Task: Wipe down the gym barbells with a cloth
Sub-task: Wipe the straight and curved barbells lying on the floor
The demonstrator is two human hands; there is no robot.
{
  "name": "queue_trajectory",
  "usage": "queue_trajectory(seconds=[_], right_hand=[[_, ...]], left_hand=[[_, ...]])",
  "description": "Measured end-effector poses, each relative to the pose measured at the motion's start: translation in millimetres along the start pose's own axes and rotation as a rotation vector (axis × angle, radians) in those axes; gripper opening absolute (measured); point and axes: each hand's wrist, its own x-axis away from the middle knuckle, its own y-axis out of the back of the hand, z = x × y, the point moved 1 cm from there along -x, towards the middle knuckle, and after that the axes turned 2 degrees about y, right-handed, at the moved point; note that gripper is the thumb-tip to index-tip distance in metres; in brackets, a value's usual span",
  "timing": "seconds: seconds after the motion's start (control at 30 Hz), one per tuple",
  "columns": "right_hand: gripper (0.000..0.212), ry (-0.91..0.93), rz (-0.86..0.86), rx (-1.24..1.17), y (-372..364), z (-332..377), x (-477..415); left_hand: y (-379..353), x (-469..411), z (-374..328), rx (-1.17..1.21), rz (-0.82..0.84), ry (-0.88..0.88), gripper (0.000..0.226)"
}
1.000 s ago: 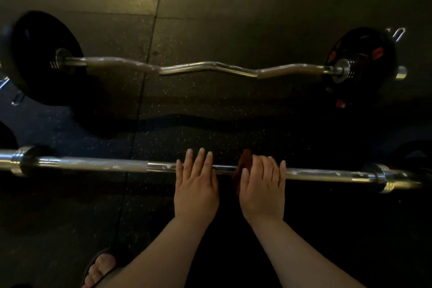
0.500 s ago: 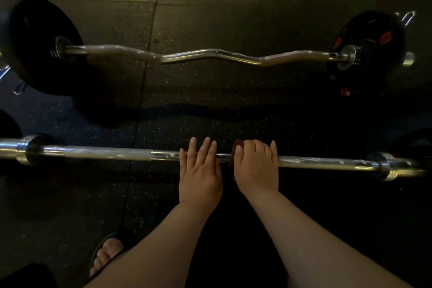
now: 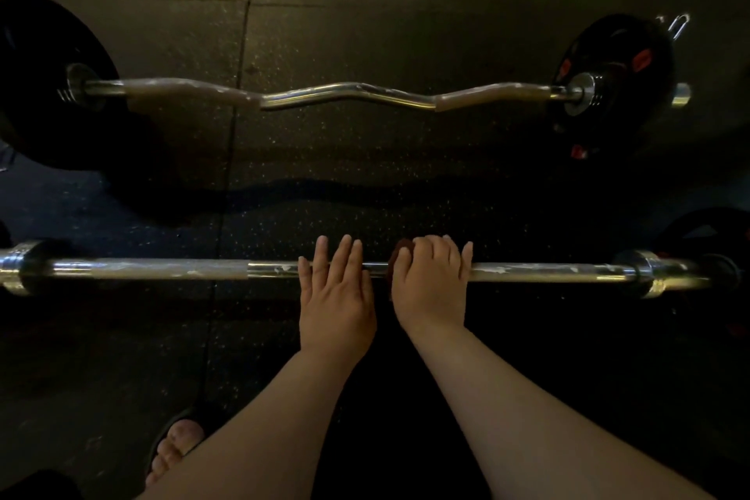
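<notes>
A straight steel barbell [image 3: 162, 270] lies across the dark floor in front of me. My left hand [image 3: 335, 296] rests flat on its middle with straight fingers. Just to the right, my right hand [image 3: 430, 288] curls over the bar and presses a dark reddish cloth [image 3: 399, 252] against it; only a small edge of the cloth shows past my fingers. A curl bar [image 3: 345, 91] with black plates at both ends lies farther away, parallel to the straight bar.
Black weight plates sit on the curl bar at left [image 3: 44, 85] and right [image 3: 617, 73]. A spring collar clip [image 3: 677, 26] lies by the right plate. Another dark plate [image 3: 710, 231] sits at the far right. My sandalled foot [image 3: 178, 447] is at lower left.
Both hands stay side by side on the straight bar; the right hand's fingers have curled more over the cloth. The view has shifted slightly.
</notes>
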Motion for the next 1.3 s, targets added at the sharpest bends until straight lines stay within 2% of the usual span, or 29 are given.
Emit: queue_trajectory(seconds=[0.1, 0.2, 0.33, 0.4, 0.57, 0.73, 0.8, 0.9, 0.93, 1.07, 1.1, 1.23, 1.3], right_hand=[[0.053, 0.129, -0.071, -0.075, -9.3, -7.3, 28.7], [0.065, 0.226, -0.052, -0.040, -18.3, -19.7, 46.1], [0.056, 0.077, 0.010, 0.019, -7.4, 7.1, 13.6], [0.053, 0.070, 0.001, 0.025, -3.3, 21.1, 8.4], [0.052, 0.321, -0.031, -0.028, -14.7, -12.4, 36.6], [0.055, 0.096, -0.032, 0.019, -10.8, 17.7, 27.4], [0.054, 0.183, -0.011, 0.008, -12.9, 30.5, 29.5], [0.052, 0.351, 0.037, 0.054, -5.5, 12.3, 25.4], [0.051, 0.340, 0.018, 0.076, -3.4, 3.2, 23.0], [0.046, 0.062, -0.091, 0.011, -8.5, 4.3, 28.2], [0.047, 0.067, -0.090, -0.001, -13.1, 13.6, 31.7], [0.052, 0.361, 0.022, 0.039, -14.7, 27.8, 33.4], [0.050, 0.366, 0.004, 0.044, -11.6, 16.3, 27.0]], left_hand=[[3.4, -0.4, -1.7, 0.000, 0.006, 0.001, 0.081], [4.4, 3.5, -2.7, 0.010, 0.001, 0.001, 0.081], [0.2, 4.3, 0.8, -0.044, 0.026, -0.007, 0.073], [1.3, 3.6, 1.2, -0.069, 0.019, -0.023, 0.073], [6.3, 13.2, 8.4, 0.037, -0.060, -0.031, 0.074], [-9.7, 17.9, 18.1, 0.024, -0.132, -0.043, 0.065], [-10.2, 16.7, 18.7, 0.008, -0.146, -0.045, 0.065], [-9.2, 18.4, 22.8, 0.066, -0.166, -0.041, 0.062], [-9.8, 19.9, 24.5, 0.087, -0.187, -0.039, 0.061], [-18.9, 24.9, 26.3, 0.125, -0.257, -0.033, 0.056], [-20.1, 25.3, 25.9, 0.127, -0.261, -0.029, 0.056], [-20.1, 25.5, 26.3, 0.098, -0.237, -0.024, 0.058], [-18.5, 26.0, 28.2, 0.109, -0.222, -0.020, 0.058]])
